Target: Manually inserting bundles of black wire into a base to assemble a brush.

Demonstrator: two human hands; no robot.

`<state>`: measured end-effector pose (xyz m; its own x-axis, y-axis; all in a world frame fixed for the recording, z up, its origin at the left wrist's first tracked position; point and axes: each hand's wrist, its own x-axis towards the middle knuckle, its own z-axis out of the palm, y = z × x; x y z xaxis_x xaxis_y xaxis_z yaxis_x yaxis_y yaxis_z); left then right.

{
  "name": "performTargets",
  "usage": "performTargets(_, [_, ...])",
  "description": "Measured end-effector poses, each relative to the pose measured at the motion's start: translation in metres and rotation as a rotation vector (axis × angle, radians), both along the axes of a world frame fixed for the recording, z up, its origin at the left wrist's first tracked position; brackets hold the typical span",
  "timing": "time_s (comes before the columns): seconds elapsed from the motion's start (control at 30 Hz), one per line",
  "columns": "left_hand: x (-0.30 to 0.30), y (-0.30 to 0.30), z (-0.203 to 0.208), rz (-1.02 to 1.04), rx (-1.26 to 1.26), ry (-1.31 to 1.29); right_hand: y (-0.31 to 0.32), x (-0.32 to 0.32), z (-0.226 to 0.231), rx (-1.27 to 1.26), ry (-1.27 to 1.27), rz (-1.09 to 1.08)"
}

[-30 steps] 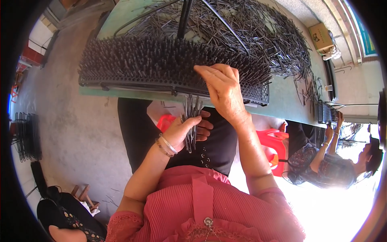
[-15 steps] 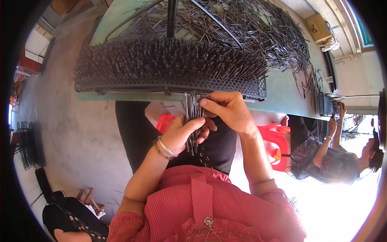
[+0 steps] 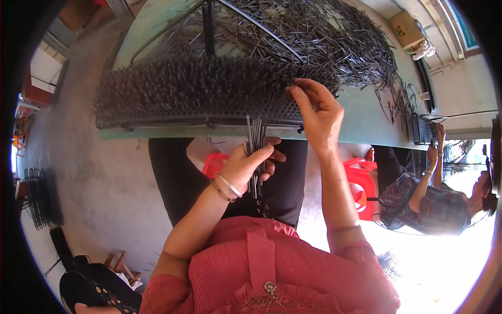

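My left hand [image 3: 243, 166] is closed round a bundle of thin dark rods [image 3: 255, 132], held roughly upright just in front of the table edge. Above the right part of a long perforated black rack [image 3: 167, 123], my right hand [image 3: 321, 118] has its thumb and fingertips drawn together. Whatever sits in that pinch is too small and dark to make out. Short dark rods [image 3: 183, 86] stand densely in the rack's holes. Toward its right front, a strip of holes shows without rods.
A heap of loose dark rods [image 3: 334, 42] covers the far part of the green table [image 3: 376, 123]. A black post with slanting stays rises behind the rack. Red plastic stools [image 3: 361, 180] stand below. To the right, a co-worker [image 3: 426, 201] handles a smaller rack [image 3: 421, 130].
My right hand has left the bundle and moved up and right to the rack. My left hand still grips the rods, slightly further right. The view has shifted a little.
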<state>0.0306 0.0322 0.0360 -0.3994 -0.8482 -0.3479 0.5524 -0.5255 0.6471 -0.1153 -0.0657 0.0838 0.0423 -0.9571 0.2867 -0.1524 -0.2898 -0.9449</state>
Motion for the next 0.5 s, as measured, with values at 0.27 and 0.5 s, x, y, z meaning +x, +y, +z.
performTargets(0.27, [0.005, 0.002, -0.01, 0.074, 0.131, 0.035, -0.01, 0.0, -0.006, -0.052, 0.108, 0.049])
performTargets(0.5, [0.009, 0.008, -0.007, 0.024, 0.05, 0.009, -0.008, -0.001, -0.011, -0.151, 0.248, 0.034])
